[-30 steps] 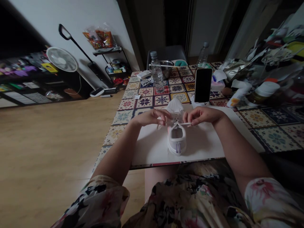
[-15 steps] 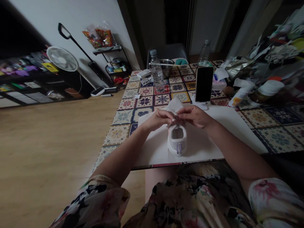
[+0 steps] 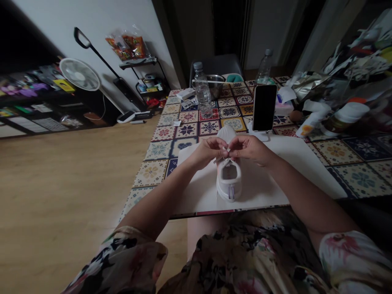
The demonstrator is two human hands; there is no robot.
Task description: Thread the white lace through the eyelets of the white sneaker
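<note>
A white shoe [image 3: 229, 192] with purple marks on its heel rests on a white sheet [image 3: 263, 183], heel towards me and toe pointing away. Over its front opening, my left hand [image 3: 212, 150] and my right hand [image 3: 248, 149] meet with their fingertips almost touching. Both pinch the white shoelace [image 3: 227, 162], part of which shows just below the fingers. The fingers cover the middle of the shoe and most of the lacing.
Behind the shoe, a phone [image 3: 264, 108] stands upright on a stand. A clear plastic bottle [image 3: 202, 92] and a metal bowl [image 3: 216, 86] are further back on the patterned tablecloth [image 3: 159, 151]. White containers [image 3: 346, 116] and bags crowd the right side.
My fingertips have drawn closer together above the shoe, with the right thumb now lower. More of the shoelace shows beneath them. The shoe has stayed in place.
</note>
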